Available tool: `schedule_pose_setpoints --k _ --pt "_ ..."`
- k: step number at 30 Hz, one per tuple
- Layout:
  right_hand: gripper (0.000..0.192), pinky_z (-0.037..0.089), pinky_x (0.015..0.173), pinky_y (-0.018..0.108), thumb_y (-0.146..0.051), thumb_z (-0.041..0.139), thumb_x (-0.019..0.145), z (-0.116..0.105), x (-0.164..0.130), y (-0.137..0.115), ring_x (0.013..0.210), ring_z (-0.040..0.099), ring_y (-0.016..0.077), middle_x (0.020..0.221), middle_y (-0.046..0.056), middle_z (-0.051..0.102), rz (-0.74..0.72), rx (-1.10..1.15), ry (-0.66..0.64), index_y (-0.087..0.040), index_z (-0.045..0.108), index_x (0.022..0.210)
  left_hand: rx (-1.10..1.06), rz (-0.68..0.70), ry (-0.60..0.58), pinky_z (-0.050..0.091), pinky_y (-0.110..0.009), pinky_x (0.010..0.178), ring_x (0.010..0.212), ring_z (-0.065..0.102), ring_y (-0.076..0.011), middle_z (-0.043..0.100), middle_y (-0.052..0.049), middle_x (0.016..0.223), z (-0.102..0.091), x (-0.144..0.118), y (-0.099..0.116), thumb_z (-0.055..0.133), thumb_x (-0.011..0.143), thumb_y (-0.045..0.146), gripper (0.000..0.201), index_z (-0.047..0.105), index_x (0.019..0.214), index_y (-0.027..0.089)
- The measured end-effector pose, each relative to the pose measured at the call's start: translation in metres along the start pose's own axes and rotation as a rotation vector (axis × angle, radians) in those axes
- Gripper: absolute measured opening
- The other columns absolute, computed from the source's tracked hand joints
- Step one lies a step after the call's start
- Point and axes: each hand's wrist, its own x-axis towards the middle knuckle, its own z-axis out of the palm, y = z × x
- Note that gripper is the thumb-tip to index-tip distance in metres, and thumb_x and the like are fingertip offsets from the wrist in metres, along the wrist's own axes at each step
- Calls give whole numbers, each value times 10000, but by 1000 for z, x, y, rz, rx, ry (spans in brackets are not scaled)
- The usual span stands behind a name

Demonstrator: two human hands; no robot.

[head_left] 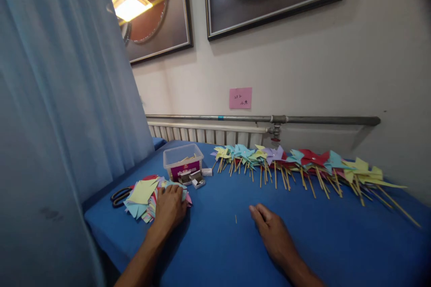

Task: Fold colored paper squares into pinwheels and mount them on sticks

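Left hand (170,206) flat on paper stack (144,197), near left of tabletop (218,251), fingers spread, gripping nothing. Right hand (272,233) open, resting by a tiny pin (235,219). Risk: a sideways push fans the loose sheets; pin easily lost.

We see the left hand (170,206) resting flat on a pile of coloured paper squares (143,197), with scissors (119,196) just beside. The right hand (274,233) lies open on the blue table (336,237), near a small pin (235,219). Finished pinwheels (303,166) lie in a row behind.
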Motion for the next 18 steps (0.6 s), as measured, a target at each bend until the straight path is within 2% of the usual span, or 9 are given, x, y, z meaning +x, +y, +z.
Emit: schedule_pose_setpoints --k 3,7,9,12,14,15,16,18 --pt "456 320 536 263 -609 438 898 0 0 0 575 363 142 587 -57 340 -9 7 18 -256 326 633 -47 -42 11 339 -439 982 1102 615 -304 728 -128 1105 3 -2 -5 498 923 279 255 715 995 168" --pt "468 320 523 265 -621 460 891 -1 1 -1 553 356 140 567 -59 346 -16 29 39 -258 326 627 -67 -42 86 356 -409 959 1046 638 -281 743 -113 1024 3 -2 -6 471 929 234 252 715 908 177" --pt "469 323 528 268 -622 462 887 -2 0 -3 549 360 140 564 -59 352 -11 33 36 -258 329 623 -59 -63 175 358 -412 972 1039 640 -281 745 -124 1026 -4 1 -8 449 933 207 272 718 916 177" --pt "463 331 541 272 -619 456 884 -2 -1 -2 549 371 141 564 -57 368 -18 26 26 -258 337 620 -107 -118 382 343 -423 1032 1072 629 -283 739 -142 1061 -26 10 -3 441 932 195 280 721 936 176" --pt "456 338 545 272 -618 466 876 -1 1 1 548 381 142 562 -58 380 -12 31 31 -258 345 623 -260 -142 488 358 -413 1038 1083 622 -275 737 -133 1063 -41 20 10 461 922 211 258 718 921 180" --pt "453 345 545 272 -621 473 872 1 3 4 547 392 143 559 -58 390 -1 45 35 -258 358 625 -398 -145 501 391 -395 1002 1055 626 -265 740 -117 1039 -46 26 20 482 912 231 237 715 907 183" --pt "450 357 548 272 -627 480 866 2 6 6 547 413 146 561 -55 411 15 68 40 -256 383 629 -581 -151 474 431 -363 930 982 637 -244 741 -91 982 -49 33 32 507 898 255 215 710 887 187" --pt "455 398 553 278 -656 485 854 5 14 10 544 476 156 572 -41 479 67 160 38 -248 468 654 -1029 -158 242 459 -299 720 721 616 -187 692 -35 750 -45 47 61 572 855 324 190 683 807 178"
